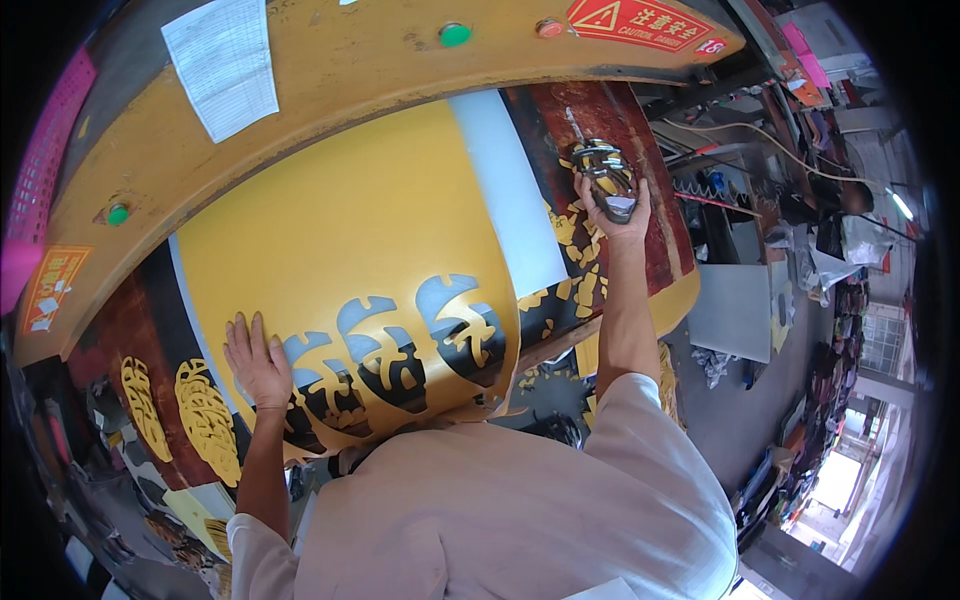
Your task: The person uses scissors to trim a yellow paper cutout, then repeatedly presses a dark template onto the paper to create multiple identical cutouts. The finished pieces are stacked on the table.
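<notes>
A large yellow sheet [340,220] lies over a white board [510,190] on the press bed, its near part pierced by several cut-out openings. My left hand [258,365] rests flat on the sheet's left edge, fingers stretched out. Toward the back right, my right hand [622,212] grips a shiny metal cutting die [604,172] with curved blades, just above the red-brown bed or on it; I cannot tell which. Cut yellow pieces [205,425] with openwork shapes sit in stacks left of my left hand.
The yellow machine beam [360,85] crosses behind the sheet, with green buttons [455,35], a red button [549,28] and a paper form [222,65]. Yellow scraps [575,250] litter the bed's right side. A grey panel [735,310] stands beyond my right arm.
</notes>
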The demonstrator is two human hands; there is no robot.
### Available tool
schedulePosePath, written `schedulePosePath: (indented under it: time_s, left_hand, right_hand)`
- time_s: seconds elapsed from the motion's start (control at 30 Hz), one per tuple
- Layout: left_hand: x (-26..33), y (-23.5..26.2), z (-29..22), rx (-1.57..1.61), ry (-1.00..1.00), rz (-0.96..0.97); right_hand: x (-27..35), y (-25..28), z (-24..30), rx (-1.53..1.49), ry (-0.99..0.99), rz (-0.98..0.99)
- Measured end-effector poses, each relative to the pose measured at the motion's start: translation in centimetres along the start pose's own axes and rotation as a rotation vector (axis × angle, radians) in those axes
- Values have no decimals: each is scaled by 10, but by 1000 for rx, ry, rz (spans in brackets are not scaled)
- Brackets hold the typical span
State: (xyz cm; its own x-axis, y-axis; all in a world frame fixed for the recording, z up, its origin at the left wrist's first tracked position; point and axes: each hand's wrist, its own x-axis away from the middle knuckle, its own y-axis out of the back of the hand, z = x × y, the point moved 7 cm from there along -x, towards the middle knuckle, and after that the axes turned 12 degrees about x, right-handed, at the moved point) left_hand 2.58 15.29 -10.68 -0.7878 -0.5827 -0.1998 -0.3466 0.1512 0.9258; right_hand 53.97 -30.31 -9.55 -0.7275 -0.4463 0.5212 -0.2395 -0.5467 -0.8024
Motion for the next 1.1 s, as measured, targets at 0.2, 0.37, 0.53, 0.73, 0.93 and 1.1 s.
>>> schedulePosePath:
  time_s: [0.2,0.37,0.53,0.73,0.93,1.1]
  left_hand:
    - [0,-1,1,-20,17,35]
    - [0,-4,0,-7,3,16]
    - [2,3,-7,109,-105,-101]
    - [6,-5,-13,-11,33,8]
    - [27,0,-14,188,-55,190]
    - [24,4,-13,224,-57,190]
  right_hand:
    - [-7,12,7,185,13,-37]
    - [4,-4,3,285,82,40]
    - [85,-44,-52,177,42,284]
    - [162,-59,-208,-120,53,500]
    - [215,-88,-331,-25,-51,497]
    - [246,-135,-353,110,-31,569]
